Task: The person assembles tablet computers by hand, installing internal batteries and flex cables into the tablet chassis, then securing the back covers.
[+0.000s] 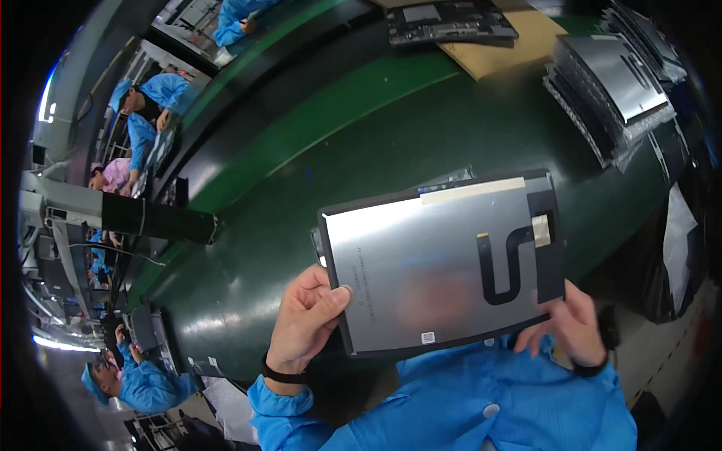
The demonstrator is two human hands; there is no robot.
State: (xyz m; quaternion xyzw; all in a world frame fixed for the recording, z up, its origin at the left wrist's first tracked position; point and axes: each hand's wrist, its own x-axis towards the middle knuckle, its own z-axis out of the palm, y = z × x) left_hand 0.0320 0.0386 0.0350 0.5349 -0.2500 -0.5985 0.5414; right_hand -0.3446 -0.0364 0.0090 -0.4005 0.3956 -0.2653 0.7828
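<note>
A flat display panel (421, 270) with a silvery metal back, dark edges and a black S-shaped strip is held up before me, tilted. My left hand (304, 319) grips its left edge, thumb on the metal face and fingers behind. At the lower right corner is my right hand (568, 327), slightly blurred, with one finger against the black edge and others curled below it. A pale tape strip (474, 190) runs along the far edge. Behind that edge peeks part of another thing (455, 179), mostly hidden by the panel.
The green work table (376, 143) spreads beyond the panel. At the far right stands a stack of similar panels (617, 83) in bubble wrap. An opened device chassis (451, 24) lies on brown cardboard (504, 52). A post (158, 218) juts in from the left; co-workers in blue sit beyond.
</note>
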